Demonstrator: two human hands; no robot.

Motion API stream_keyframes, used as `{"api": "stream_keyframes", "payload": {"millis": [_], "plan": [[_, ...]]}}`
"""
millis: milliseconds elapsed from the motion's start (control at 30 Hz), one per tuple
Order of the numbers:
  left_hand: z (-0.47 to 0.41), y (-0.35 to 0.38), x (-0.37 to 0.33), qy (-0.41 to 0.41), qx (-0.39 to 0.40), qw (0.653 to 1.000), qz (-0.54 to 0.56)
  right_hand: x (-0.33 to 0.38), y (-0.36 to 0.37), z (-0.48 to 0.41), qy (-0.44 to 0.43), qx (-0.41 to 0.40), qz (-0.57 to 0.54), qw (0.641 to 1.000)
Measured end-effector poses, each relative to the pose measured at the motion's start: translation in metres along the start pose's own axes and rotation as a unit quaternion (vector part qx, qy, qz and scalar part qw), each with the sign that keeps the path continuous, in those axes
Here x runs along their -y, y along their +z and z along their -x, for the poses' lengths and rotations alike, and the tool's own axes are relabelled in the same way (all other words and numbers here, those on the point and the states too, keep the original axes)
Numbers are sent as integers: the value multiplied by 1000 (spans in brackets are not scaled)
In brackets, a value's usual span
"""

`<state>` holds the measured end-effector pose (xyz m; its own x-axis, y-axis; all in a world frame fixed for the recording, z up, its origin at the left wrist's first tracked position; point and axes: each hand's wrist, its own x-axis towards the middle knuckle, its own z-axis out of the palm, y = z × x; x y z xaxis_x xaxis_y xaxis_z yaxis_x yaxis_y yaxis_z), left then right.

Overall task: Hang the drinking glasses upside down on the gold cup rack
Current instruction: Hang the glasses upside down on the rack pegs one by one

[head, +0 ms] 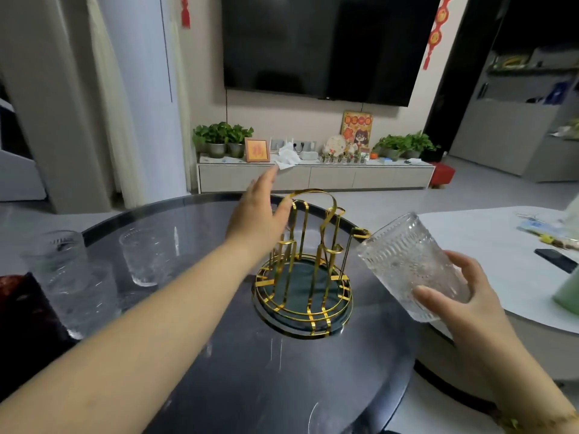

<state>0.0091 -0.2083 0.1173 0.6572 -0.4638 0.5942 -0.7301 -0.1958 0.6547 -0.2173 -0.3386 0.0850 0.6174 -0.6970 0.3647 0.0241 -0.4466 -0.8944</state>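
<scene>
The gold cup rack (pixel 305 270) stands on a round dark-green base in the middle of the dark glass table (pixel 244 371); its prongs are bare. My left hand (pixel 260 211) is stretched out with fingers apart, its thumb touching the top of the rack's left prongs. My right hand (pixel 460 296) grips a ribbed clear drinking glass (pixel 407 261), tilted, just right of the rack. Three more clear glasses stand upright on the table's left: one (pixel 144 255) nearest the rack, one (pixel 58 249) at the edge, one (pixel 83 299) in front.
A dark red object (pixel 18 308) lies at the table's left edge. To the right is a white table (pixel 488 245) with a black phone (pixel 556 260) and a pale green item (pixel 568 292). A TV cabinet with plants stands beyond.
</scene>
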Motion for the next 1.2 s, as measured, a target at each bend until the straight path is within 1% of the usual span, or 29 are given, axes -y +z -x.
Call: {"api": "stream_keyframes", "payload": {"millis": [100, 167, 300, 400, 533, 600, 733, 833, 1000, 1200], "plan": [[-34, 5, -7, -15, 51, 995, -80, 9, -10, -21, 10, -16, -40, 999], [-43, 7, -6, -30, 84, 988, -126, 16, -14, -35, 11, -26, -21, 999], [-49, 9, -1, -26, 101, 979, -174, 34, -16, -60, -4, -26, -5, 1000], [-51, 12, -2, -18, 140, 976, -168, 45, -12, -77, -16, -24, -10, 1000], [-49, 14, -1, -11, 136, 979, -152, 54, -6, -97, -32, -31, -16, 999], [-48, 11, 2, 2, 147, 979, -139, 56, -2, -109, -41, -31, -9, 999], [-44, -2, 9, 17, 176, 977, -119, 60, 15, -138, -65, -31, 87, 994], [-38, -12, 12, 14, 171, 980, -105, 66, 35, -155, -70, 20, 135, 988], [-24, -20, 13, 51, 161, 977, -127, 77, 66, -178, -83, 110, 214, 967], [-13, -22, 11, 46, 120, 989, -78, 85, 93, -198, -103, 219, 330, 913]]}}
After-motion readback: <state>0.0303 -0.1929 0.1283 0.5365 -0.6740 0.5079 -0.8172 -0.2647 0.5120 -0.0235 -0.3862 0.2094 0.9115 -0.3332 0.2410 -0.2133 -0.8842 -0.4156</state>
